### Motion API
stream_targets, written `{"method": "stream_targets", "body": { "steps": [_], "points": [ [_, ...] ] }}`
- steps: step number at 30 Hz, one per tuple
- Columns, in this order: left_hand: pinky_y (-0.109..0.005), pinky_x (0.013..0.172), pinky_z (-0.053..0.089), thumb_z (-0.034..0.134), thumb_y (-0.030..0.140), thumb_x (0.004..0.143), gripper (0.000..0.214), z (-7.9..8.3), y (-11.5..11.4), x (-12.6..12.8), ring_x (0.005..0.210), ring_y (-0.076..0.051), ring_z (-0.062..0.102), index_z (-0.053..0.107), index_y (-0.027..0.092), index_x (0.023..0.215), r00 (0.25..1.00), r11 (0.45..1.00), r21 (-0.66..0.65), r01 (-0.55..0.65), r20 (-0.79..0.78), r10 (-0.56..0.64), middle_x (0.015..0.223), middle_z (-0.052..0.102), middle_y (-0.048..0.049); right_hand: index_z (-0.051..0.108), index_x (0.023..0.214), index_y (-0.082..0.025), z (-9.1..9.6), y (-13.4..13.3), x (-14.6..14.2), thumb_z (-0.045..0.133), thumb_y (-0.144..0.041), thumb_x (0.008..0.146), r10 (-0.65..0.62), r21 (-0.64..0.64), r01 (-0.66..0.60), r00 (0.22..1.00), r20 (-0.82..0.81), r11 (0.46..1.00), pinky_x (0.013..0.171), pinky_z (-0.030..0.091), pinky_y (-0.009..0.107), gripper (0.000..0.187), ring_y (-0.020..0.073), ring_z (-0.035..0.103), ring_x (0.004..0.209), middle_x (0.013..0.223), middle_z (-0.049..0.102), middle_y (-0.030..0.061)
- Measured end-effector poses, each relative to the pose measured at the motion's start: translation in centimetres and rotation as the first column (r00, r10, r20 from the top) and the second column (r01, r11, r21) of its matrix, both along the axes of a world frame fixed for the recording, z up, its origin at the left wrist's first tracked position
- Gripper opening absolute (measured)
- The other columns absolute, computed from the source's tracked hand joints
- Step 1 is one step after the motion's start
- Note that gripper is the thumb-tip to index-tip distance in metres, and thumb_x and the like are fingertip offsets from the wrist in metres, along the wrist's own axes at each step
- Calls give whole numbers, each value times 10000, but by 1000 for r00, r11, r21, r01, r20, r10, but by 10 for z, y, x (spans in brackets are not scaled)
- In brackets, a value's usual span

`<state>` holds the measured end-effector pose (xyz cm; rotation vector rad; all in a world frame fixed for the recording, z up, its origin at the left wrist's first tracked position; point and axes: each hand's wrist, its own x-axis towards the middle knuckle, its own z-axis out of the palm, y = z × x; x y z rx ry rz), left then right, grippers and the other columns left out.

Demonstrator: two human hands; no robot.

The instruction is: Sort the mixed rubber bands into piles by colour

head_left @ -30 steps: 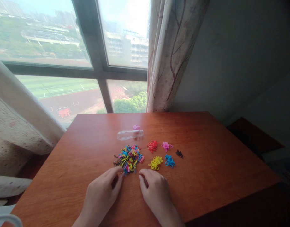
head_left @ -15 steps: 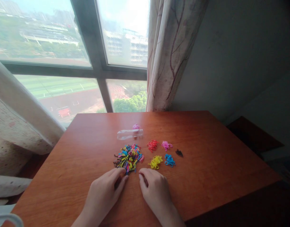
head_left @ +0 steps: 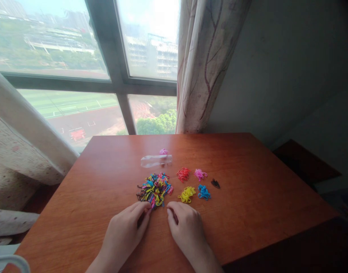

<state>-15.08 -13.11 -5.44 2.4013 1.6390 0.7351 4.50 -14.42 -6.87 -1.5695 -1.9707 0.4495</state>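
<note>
A mixed heap of colourful rubber bands [head_left: 154, 187] lies on the wooden table in front of my hands. My left hand [head_left: 128, 223] rests at the heap's near edge, thumb and forefinger pinched on a pink rubber band [head_left: 152, 205]. Just right of the heap, my right hand [head_left: 186, 223] is curled with thumb and forefinger together; whatever is between them is hidden. Beyond it lie single-colour piles: yellow bands [head_left: 186, 194], blue bands [head_left: 203, 192], red bands [head_left: 183, 174] and pink bands [head_left: 200, 174]. A few black bands [head_left: 215, 183] lie furthest right.
Behind the heap, a clear plastic bottle-shaped container [head_left: 153, 161] lies on its side, with a pink-purple object [head_left: 163, 151] by it. The table [head_left: 247, 212] backs onto a window, with a curtain [head_left: 205, 68] on its right. A white curved object [head_left: 11, 261] shows bottom left.
My left thumb has moved up slightly towards the forefinger, closing at the pink band. My right hand and the sorted piles have not visibly moved.
</note>
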Motion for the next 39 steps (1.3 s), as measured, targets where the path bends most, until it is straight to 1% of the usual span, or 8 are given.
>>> {"method": "stream_targets", "body": {
  "steps": [3, 7, 11, 17, 24, 31, 35, 39],
  "points": [
    [-197, 610, 523, 464, 273, 895, 197, 0, 0, -2, 690, -136, 722, 660, 249, 909, 999, 1000, 5, -26, 31, 26, 842, 764, 25, 638, 885, -242, 2, 0, 0, 514, -121, 882, -1, 2, 1, 1000, 8, 1000, 663, 354, 237, 174, 152, 621, 722, 775, 671, -9],
    [-206, 539, 497, 469, 286, 884, 207, 1, -1, -5, 590, -131, 694, 667, 247, 933, 994, 994, -4, -110, 19, 110, 775, 756, 34, 637, 882, -241, 3, 1, 0, 510, -118, 881, -3, 0, 3, 1000, 5, 1000, 657, 350, 234, 177, 149, 618, 718, 778, 672, -11],
    [-217, 562, 509, 477, 309, 878, 219, 2, -2, -4, 682, -155, 732, 680, 262, 945, 987, 987, -22, -158, -41, 157, 834, 774, 32, 641, 886, -239, 3, 0, 0, 508, -119, 882, -4, 3, 4, 1000, 4, 1000, 662, 354, 229, 180, 145, 620, 717, 777, 672, -10],
    [-225, 623, 540, 458, 313, 888, 228, 5, 0, -3, 774, -171, 748, 678, 261, 925, 988, 988, -49, -145, -68, 142, 905, 783, 15, 645, 887, -240, 4, 0, 0, 509, -114, 880, -3, 3, 2, 1000, 16, 1000, 675, 367, 225, 185, 143, 628, 729, 779, 672, -15],
    [-215, 637, 541, 427, 312, 917, 250, 4, 0, -7, 766, -157, 741, 671, 261, 904, 995, 995, -57, -82, -62, 78, 908, 773, 18, 643, 883, -237, 2, 0, 0, 507, -114, 879, 0, 3, 0, 1000, 1, 1000, 661, 361, 230, 183, 145, 620, 720, 772, 667, -10],
    [-237, 608, 529, 449, 335, 916, 238, 0, -1, -8, 774, -173, 747, 669, 263, 972, 981, 985, -35, -170, -99, 166, 945, 775, 22, 634, 888, -239, 5, 1, 0, 521, -103, 865, -1, -12, 1, 1000, -3, 1000, 664, 349, 231, 179, 146, 615, 734, 792, 668, -15],
    [-232, 602, 519, 444, 338, 920, 241, 3, 0, -5, 755, -165, 744, 672, 266, 951, 987, 990, -30, -139, -89, 136, 912, 775, 27, 634, 890, -237, 4, 1, 0, 522, -103, 865, -1, -4, 2, 1000, 7, 1000, 664, 351, 227, 177, 145, 619, 737, 791, 670, -11],
    [-232, 613, 519, 443, 332, 916, 238, 5, 2, -3, 763, -165, 741, 672, 265, 921, 990, 991, -53, -120, -84, 115, 902, 774, 28, 631, 882, -238, 5, 0, 0, 521, -103, 863, 0, 5, 0, 1000, 25, 1000, 653, 350, 226, 175, 144, 619, 726, 782, 670, -14]
  ]
}}
